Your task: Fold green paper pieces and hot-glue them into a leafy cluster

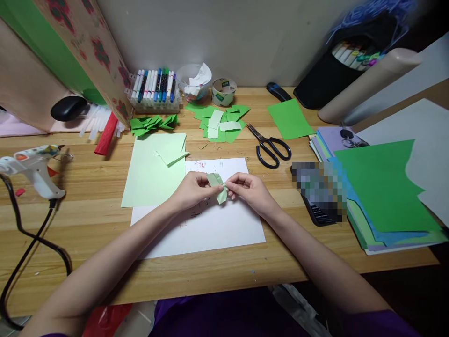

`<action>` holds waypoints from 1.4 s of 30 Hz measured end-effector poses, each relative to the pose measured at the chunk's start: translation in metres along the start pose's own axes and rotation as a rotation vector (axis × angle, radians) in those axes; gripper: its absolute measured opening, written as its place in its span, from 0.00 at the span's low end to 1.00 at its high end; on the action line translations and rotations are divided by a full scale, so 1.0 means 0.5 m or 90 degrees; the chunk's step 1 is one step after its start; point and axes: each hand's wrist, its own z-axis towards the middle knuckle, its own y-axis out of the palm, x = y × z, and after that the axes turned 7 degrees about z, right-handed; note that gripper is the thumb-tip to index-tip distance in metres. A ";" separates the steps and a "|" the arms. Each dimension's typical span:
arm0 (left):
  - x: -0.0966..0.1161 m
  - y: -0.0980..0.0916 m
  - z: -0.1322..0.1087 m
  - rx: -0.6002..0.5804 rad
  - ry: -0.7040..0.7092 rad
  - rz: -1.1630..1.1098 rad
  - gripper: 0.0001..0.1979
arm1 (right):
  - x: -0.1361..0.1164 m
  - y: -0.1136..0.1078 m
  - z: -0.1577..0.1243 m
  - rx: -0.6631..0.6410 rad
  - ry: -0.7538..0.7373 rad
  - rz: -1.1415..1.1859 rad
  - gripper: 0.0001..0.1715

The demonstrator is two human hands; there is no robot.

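Observation:
Between my two hands is a small piece of folded light-green paper [220,186], held above a white sheet [224,229]. My left hand [192,189] pinches its left side between thumb and fingers. My right hand [250,189] is closed at its right edge, with thumb and forefinger pinching the paper. To the left lies a pale green sheet [150,178], overlapping the white one. On it rests another folded light-green strip [173,158]. Black-handled scissors [268,146] lie beyond my right hand, blades pointing away to the left.
Several green paper pieces [228,124] and folded dark-green ones [150,124] lie at the back, near a marker rack [154,89] and a tape roll [223,91]. A glue gun [38,168] with its cord stands left. A phone [317,194] and a paper stack [386,187] are right.

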 end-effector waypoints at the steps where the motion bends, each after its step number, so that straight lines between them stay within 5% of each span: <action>1: 0.000 0.001 0.000 0.001 0.004 0.004 0.13 | -0.001 0.001 -0.001 -0.003 0.000 -0.002 0.11; 16: -0.011 0.015 0.000 0.009 0.099 0.037 0.08 | 0.012 -0.002 -0.003 -0.013 -0.049 -0.075 0.11; 25: -0.010 0.008 0.001 0.011 0.077 0.034 0.07 | 0.000 -0.014 0.001 -0.040 -0.005 -0.054 0.12; 35: 0.004 0.013 -0.003 0.019 0.094 -0.009 0.13 | -0.003 -0.019 -0.004 -0.010 -0.042 -0.160 0.09; 42: 0.001 0.012 -0.001 0.042 0.029 -0.027 0.14 | -0.004 -0.024 -0.004 0.031 -0.091 -0.227 0.05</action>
